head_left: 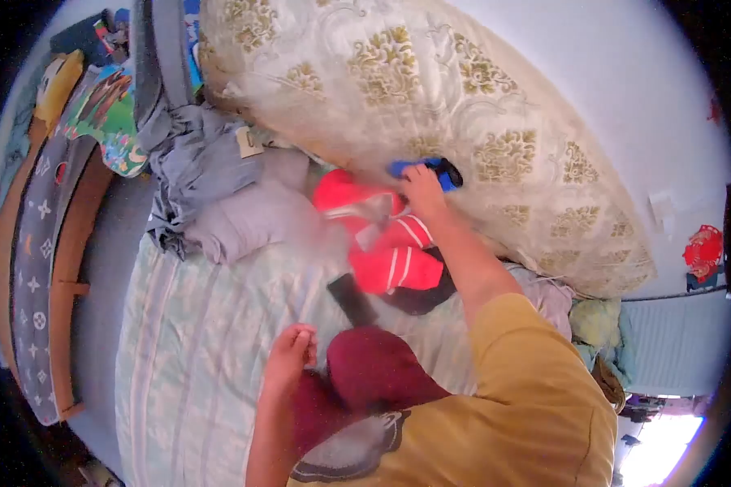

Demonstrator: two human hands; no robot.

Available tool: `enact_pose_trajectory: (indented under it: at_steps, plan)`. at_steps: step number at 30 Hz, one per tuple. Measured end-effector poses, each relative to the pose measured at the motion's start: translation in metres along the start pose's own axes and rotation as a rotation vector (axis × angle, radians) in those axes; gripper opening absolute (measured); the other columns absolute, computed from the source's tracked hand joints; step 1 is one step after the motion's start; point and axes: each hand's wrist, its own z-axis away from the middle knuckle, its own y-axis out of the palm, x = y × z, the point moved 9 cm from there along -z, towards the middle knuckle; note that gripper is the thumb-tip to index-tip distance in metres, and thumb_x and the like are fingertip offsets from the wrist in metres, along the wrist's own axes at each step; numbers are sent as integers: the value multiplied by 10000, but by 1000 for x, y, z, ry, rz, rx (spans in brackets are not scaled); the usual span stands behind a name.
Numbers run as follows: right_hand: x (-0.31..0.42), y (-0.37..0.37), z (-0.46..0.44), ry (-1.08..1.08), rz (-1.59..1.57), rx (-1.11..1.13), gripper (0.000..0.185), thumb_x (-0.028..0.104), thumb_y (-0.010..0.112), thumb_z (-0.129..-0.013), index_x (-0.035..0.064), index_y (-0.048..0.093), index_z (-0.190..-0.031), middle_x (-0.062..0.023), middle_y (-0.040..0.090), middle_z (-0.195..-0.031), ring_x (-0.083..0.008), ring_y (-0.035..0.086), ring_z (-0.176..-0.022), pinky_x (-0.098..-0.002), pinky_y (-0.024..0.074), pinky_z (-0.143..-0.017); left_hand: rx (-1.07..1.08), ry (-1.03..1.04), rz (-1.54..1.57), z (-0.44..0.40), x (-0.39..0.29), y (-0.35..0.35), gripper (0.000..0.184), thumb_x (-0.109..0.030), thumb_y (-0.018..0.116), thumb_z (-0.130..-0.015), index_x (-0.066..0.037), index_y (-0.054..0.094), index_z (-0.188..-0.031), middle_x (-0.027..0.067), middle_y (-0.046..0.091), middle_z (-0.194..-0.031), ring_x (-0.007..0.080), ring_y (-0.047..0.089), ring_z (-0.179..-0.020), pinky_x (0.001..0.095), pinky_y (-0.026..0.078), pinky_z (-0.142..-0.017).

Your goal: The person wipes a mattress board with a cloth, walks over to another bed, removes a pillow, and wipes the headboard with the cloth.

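My right hand (422, 188) reaches far forward, its fingers closed on a bundled blue-and-black item (445, 174), seemingly cloth, beside the raised patterned mattress. Just below that hand lies a red garment (394, 264) with white stripes, crumpled on the bed. My left hand (294, 351) hovers near my knee with its fingers curled in, and nothing shows in it. A dark flat object (351, 299) rests on the bed between my knee and the red garment; its kind is unclear.
A cream mattress (495, 97) with gold patterns leans against the wall. Grey clothes (195, 154) and a pale lilac cloth (248, 211) are heaped left of the red garment. The striped bedsheet (179, 341) lies under me. A brown-edged headboard (73, 268) stands at the left.
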Motion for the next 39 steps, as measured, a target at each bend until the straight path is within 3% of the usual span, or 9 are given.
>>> enact_pose_trajectory:
  at_steps: [3,9,14,21,24,27,30,33,39]
  plan:
    - [5,-7,11,44,-93,-92,324,163,649,-820,205,748,-1126,-41,617,-1200,-275,533,-1147,-430,447,-979,-38,-13,16,14,-7,-1,173,-112,512,-1057,-23,632,-1143,48,627,-919,116,558,-697,270,484,-627]
    - [63,-200,-83,-363,44,-655,296,130,662,-764,188,712,-1050,7,611,-1192,-258,545,-1109,-423,451,-888,-89,-31,70,22,30,-29,207,-78,547,-1036,-44,596,-1234,64,639,-916,126,570,-699,278,503,-639]
    - [43,-170,-128,-339,267,-487,184,163,632,-807,153,716,-970,-15,617,-1136,-240,551,-1079,-394,452,-847,-90,-32,52,15,25,-15,196,-69,551,-1033,-43,581,-1225,59,661,-893,131,596,-694,288,522,-648]
    - [12,-83,-34,-343,271,-206,164,165,649,-792,125,730,-929,-33,607,-1084,-245,548,-1051,-397,448,-835,-30,10,27,13,28,-39,126,-77,566,-1028,-22,608,-1133,65,677,-911,131,617,-707,284,546,-652]
    - [4,-47,-8,-311,348,19,108,179,662,-783,134,747,-831,-30,597,-1008,-249,546,-1009,-399,448,-825,-75,22,144,17,30,-61,131,-85,590,-1019,-14,623,-1124,86,687,-924,134,630,-725,290,559,-670]
    - [15,-58,-20,-352,223,-118,90,184,671,-774,134,735,-735,-25,599,-987,-254,548,-998,-402,452,-822,-90,40,209,19,31,-71,167,-90,615,-1005,-11,639,-1151,104,692,-948,136,647,-759,301,576,-701]
    - [63,-121,-73,-409,271,-164,124,171,652,-792,138,731,-882,-22,610,-1019,-251,558,-1009,-392,465,-824,-152,35,240,18,26,-64,208,-79,625,-996,1,653,-1185,114,703,-1009,145,660,-785,298,581,-732]
    - [79,-161,-136,-436,235,-372,106,147,632,-809,133,718,-870,-37,626,-1000,-262,585,-1008,-420,480,-839,-127,-29,220,11,26,-48,261,-120,658,-993,5,653,-1221,142,707,-1112,181,671,-880,323,582,-839]
    - [67,-143,-133,-434,257,-413,115,159,636,-817,128,717,-892,-36,619,-1041,-264,567,-1009,-424,473,-811,-162,-36,306,12,21,-37,263,-91,625,-1001,1,658,-1245,127,687,-1189,193,657,-998,323,557,-924]
